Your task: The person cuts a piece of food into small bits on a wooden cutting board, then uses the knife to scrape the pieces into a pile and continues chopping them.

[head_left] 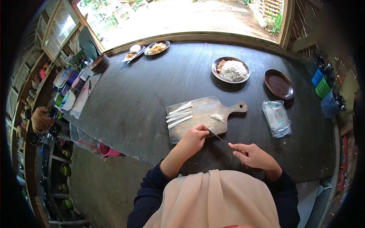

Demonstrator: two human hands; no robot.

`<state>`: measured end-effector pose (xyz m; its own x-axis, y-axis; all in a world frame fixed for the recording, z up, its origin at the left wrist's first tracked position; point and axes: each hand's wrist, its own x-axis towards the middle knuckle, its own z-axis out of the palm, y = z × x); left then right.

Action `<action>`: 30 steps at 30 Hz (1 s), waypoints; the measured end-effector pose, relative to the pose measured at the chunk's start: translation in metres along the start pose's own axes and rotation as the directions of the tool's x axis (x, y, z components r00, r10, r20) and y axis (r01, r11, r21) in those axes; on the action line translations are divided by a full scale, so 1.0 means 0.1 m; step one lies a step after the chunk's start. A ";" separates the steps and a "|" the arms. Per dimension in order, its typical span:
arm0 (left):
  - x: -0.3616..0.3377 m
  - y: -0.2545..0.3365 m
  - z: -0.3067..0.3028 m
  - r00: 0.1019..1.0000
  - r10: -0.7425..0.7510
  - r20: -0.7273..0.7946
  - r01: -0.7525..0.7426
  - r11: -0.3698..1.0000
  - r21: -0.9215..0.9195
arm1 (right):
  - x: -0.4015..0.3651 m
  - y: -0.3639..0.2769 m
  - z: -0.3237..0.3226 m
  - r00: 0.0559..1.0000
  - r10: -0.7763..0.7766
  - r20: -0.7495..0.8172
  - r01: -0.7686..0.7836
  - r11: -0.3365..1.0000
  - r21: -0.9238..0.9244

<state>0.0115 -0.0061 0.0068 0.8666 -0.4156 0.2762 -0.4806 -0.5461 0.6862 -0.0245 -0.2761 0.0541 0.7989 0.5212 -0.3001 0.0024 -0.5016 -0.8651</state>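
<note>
A wooden cutting board (205,110) with a holed handle lies on the dark table. Several white strips (180,114) rest on its left part, and a small heap of fine white pieces (217,117) is near its right edge. My left hand (195,137) is closed at the board's front edge, its fingers pressed together by the knife tip; what they hold is too small to make out. My right hand (254,155) grips the handle of a knife (219,137), whose blade points up and left to the left fingertips.
Beyond the board on the dark table (133,95) is a plate of white shreds (233,71). An empty brown plate (279,84) and a plastic packet (276,118) are at the right. Two food plates stand at the back left, near stacked dishes (99,64).
</note>
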 end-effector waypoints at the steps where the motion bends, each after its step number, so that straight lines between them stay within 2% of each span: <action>1: 0.00 0.00 0.00 1.000 -0.001 -0.001 0.001 1.000 0.000 | 0.00 0.00 -0.01 1.000 0.000 0.002 0.000 1.000 -0.001; 7: 0.00 0.00 0.00 1.000 0.004 0.000 -0.004 1.000 -0.017 | -0.02 -0.01 0.00 0.999 -0.049 -0.006 0.048 0.997 -0.066; 10: 0.00 0.00 0.00 1.000 0.015 0.000 -0.015 1.000 -0.001 | 0.02 -0.01 0.03 1.000 -0.014 -0.027 0.013 0.999 -0.040; 12: 0.00 0.01 0.00 0.999 -0.033 0.023 0.034 0.999 -0.007 | 0.07 0.01 0.08 0.997 -0.040 -0.059 0.038 0.998 -0.043; 16: 0.00 0.00 -0.01 1.000 -0.003 0.014 0.003 1.000 0.016 | 0.06 -0.05 0.07 0.999 0.017 -0.042 -0.019 0.999 -0.043; 18: -0.01 0.00 -0.01 0.999 0.039 -0.019 -0.038 0.998 0.052 | 0.03 -0.06 0.08 0.999 0.018 -0.046 -0.017 1.000 0.019; 30: -0.02 -0.01 0.00 0.999 0.036 -0.009 -0.035 0.997 0.075 | 0.00 0.01 0.00 0.999 -0.041 -0.032 0.039 0.997 -0.073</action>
<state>0.0106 -0.0050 0.0054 0.8499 -0.4282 0.3070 -0.5196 -0.5842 0.6235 -0.0250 -0.2764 0.0535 0.8169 0.5194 -0.2510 0.0775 -0.5299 -0.8445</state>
